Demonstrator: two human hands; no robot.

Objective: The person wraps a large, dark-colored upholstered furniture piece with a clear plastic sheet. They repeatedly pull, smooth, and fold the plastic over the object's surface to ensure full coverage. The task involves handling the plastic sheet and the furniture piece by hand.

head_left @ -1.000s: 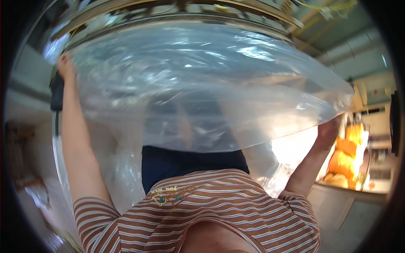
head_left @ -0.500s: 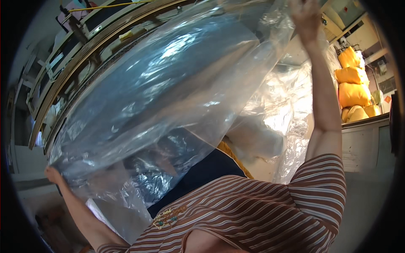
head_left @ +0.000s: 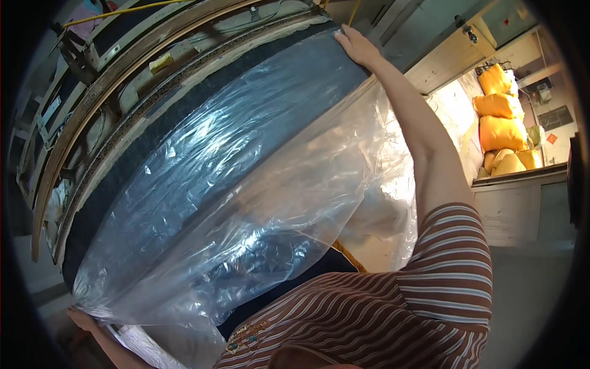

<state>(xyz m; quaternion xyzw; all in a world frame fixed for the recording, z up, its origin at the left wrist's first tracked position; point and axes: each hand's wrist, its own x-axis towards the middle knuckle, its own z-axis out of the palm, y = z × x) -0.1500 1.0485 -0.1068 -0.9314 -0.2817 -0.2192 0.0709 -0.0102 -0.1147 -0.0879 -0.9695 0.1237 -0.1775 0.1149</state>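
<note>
A wide, clear plastic sheet (head_left: 239,178) is stretched between my hands over a dark table surface (head_left: 212,89). My left hand (head_left: 85,321), low at the left, is closed on the sheet's gathered corner, its fingers partly hidden. My right arm reaches far forward, and my right hand (head_left: 359,48) grips the sheet's far corner at the table's right end. The sheet's far part lies along the dark surface, wrinkled and shiny. Its near part hangs loosely down in front of my body.
Beyond the table run long curved-looking rails (head_left: 92,92) and a yellow bar (head_left: 132,8). A small yellow block (head_left: 161,63) rests behind the table edge. Stacked yellow bundles (head_left: 501,132) stand at right beyond a pale cabinet (head_left: 510,212). More shiny plastic (head_left: 452,117) lies near them.
My right hand has come down and left to the table's far edge with the sheet. My left hand has moved lower. The billowing sheet has settled, uncovering the table's dark far strip.
</note>
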